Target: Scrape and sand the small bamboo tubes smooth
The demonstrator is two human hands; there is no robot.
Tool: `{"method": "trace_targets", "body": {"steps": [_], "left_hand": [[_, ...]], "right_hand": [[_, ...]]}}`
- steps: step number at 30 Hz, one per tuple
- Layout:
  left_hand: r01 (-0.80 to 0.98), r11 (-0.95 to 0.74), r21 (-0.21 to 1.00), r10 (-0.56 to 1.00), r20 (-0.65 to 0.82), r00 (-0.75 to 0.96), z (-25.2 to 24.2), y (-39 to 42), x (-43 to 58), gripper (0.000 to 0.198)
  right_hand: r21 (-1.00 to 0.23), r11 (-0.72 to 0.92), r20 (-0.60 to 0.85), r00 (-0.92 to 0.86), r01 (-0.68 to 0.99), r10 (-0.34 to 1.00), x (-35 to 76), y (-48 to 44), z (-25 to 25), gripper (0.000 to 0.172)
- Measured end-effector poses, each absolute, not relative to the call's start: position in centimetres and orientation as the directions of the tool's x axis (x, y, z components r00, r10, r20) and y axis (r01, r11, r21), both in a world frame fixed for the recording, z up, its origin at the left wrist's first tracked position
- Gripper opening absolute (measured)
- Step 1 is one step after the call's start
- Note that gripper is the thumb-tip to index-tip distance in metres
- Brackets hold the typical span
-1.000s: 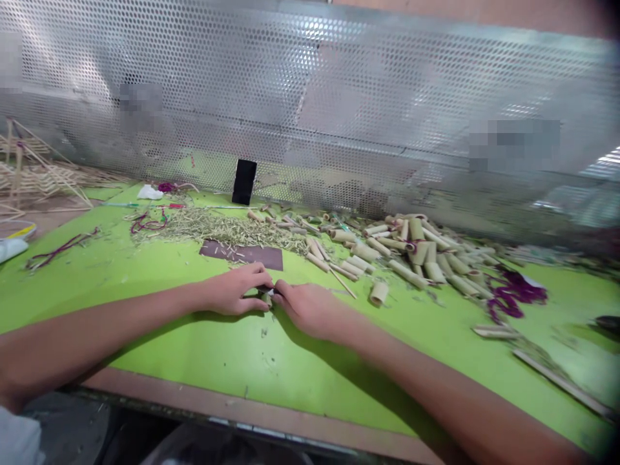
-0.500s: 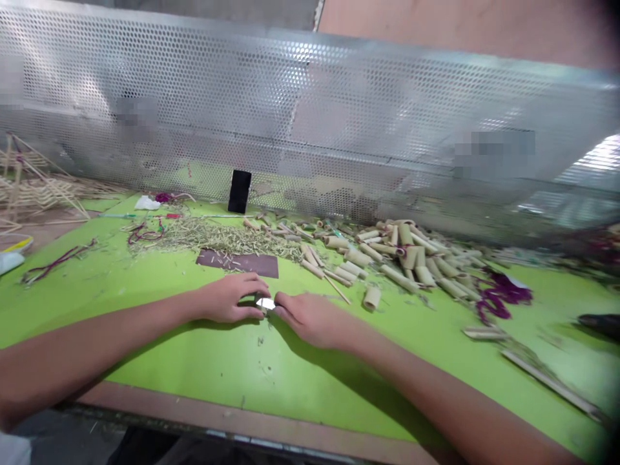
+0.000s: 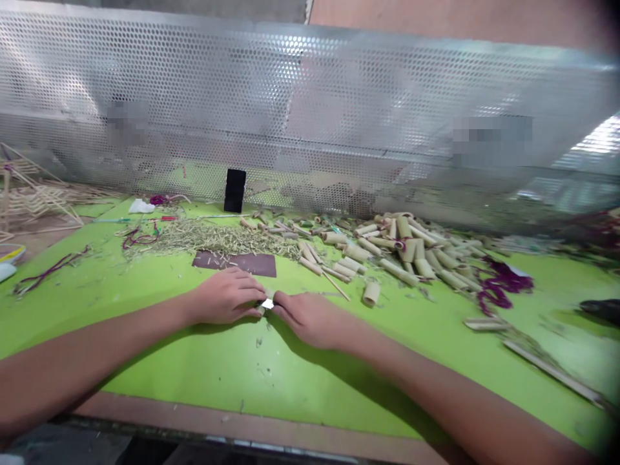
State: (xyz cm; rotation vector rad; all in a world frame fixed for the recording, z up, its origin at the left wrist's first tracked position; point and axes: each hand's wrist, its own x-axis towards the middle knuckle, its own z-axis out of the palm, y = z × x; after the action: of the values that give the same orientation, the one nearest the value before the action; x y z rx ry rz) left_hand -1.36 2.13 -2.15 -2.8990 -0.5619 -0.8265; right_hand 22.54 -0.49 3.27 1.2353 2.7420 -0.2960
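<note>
On the green table top, my left hand [image 3: 227, 296] is closed, fingers and thumb together. A small pale piece, likely bamboo [image 3: 261, 310], shows at its fingertips; most of it is hidden. My right hand [image 3: 310, 318] is wrapped round a small knife, its handle hidden in the fist. The bright knife blade [image 3: 267, 303] lies between the two hands, against the left fingertips. Just beyond the left hand is a dark brown sheet [image 3: 256, 264] with slivers on it. A short bamboo tube [image 3: 371, 294] lies to the right of my hands.
A heap of cut bamboo tubes [image 3: 411, 248] and a pile of thin slivers [image 3: 217, 237] lie farther back. A black phone [image 3: 235, 190] leans on a perforated metal screen [image 3: 339, 129]. Purple string [image 3: 498, 284] and split bamboo [image 3: 552, 371] are at right, stick frames [image 3: 33, 190] at left.
The left fingers, earlier curled apart around the blade's tip, have closed together on the small piece. The right hand keeps its grip on the knife. The view has shifted slightly.
</note>
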Motion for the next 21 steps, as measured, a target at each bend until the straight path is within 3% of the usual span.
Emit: {"method": "trace_targets", "body": {"steps": [13,21], "left_hand": [[0.349,-0.935,-0.062,0.274,0.501,0.821,-1.3,1.5,-1.8,0.026],[0.357,-0.922,0.149,0.384,0.464,0.798,-1.2,1.1,-1.7,0.025]], "right_hand": [[-0.107,0.664,-0.182,-0.671,0.74,0.719,22.4,-0.6,3.0,0.035],[-0.119,0.665,-0.178,-0.675,0.737,0.716,22.6,-0.6,2.8,0.036]]}}
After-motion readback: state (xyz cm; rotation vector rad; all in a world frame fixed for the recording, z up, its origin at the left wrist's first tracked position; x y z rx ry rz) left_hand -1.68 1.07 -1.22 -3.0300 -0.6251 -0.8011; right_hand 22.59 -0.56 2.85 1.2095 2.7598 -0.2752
